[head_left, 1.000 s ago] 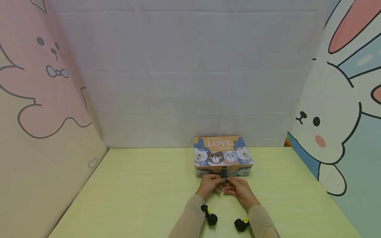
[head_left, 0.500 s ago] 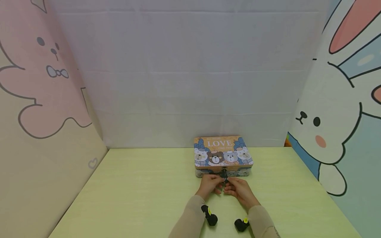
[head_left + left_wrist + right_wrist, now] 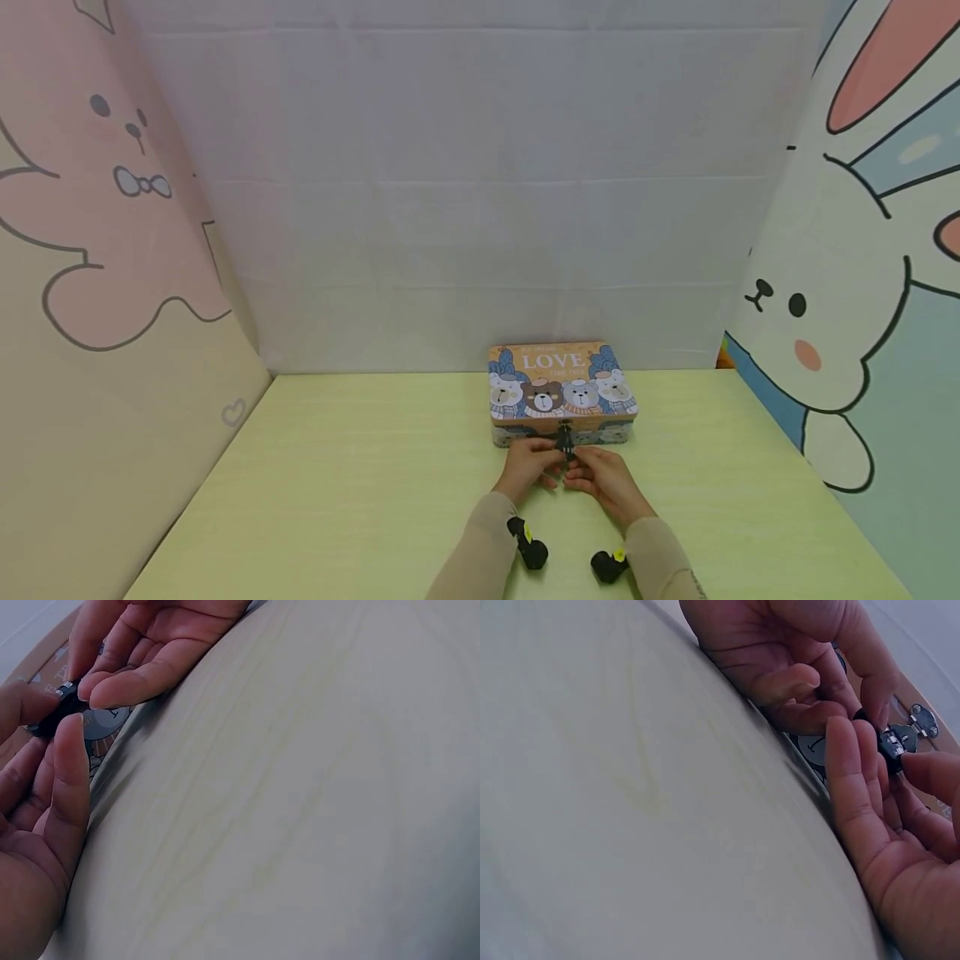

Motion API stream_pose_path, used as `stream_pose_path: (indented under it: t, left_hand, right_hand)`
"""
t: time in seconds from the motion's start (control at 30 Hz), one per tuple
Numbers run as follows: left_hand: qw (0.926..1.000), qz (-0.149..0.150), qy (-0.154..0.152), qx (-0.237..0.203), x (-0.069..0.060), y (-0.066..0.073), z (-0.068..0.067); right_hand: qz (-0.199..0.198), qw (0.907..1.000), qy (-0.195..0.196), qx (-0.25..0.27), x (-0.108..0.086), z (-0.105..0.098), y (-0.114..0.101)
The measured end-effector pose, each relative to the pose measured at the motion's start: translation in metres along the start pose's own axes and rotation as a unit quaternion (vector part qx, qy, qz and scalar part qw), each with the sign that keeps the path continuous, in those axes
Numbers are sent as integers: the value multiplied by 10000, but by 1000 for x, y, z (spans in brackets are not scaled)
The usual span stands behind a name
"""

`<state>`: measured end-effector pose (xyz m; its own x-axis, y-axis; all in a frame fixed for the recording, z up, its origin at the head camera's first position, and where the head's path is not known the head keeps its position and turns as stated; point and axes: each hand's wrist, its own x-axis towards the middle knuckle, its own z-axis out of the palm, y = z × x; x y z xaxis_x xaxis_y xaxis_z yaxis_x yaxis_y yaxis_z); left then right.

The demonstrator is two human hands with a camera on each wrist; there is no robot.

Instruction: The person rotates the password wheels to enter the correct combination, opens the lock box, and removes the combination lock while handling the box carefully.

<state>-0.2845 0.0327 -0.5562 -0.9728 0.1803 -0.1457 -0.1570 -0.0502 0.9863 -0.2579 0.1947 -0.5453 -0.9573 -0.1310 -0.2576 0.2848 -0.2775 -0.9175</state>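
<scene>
Black dial lock (image 3: 566, 444) appears slightly turned: lower end, leaning a touch right earlier, now sits straighter, looks broader, pale marks showing. Head view slightly drifted too: pink wall print (image 3: 168, 258) marginally farther left in frame.

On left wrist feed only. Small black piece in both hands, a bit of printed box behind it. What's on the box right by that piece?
Observer: Right wrist view shows a metal clasp on the box, right next to the black piece.
Operator: Lid up or down? Can't tell from mine.
Observer: Down. Head view shows the lid lying flat, "LOVE" and four bears facing up.
Operator: And where does the box sit on the table?
Observer: Head view again: toward the far edge, just in front of the white backdrop.
</scene>
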Motion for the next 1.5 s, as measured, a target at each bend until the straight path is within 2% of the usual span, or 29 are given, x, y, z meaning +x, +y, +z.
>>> stream_pose_path:
  t: [0.6, 1.13, 1.5]
  left_hand:
    - [9998, 61, 0, 204, 3, -5, 0]
    - [9998, -34, -25, 199, -3, 4, 0]
    - [9997, 25, -30, 245, 0, 1, 0]
  right_hand:
    - [2, 10000, 81, 8, 1, 0, 0]
    - [-21, 9999, 114, -6, 0, 1, 0]
    - [-26, 9999, 156, -1, 0, 2, 0]
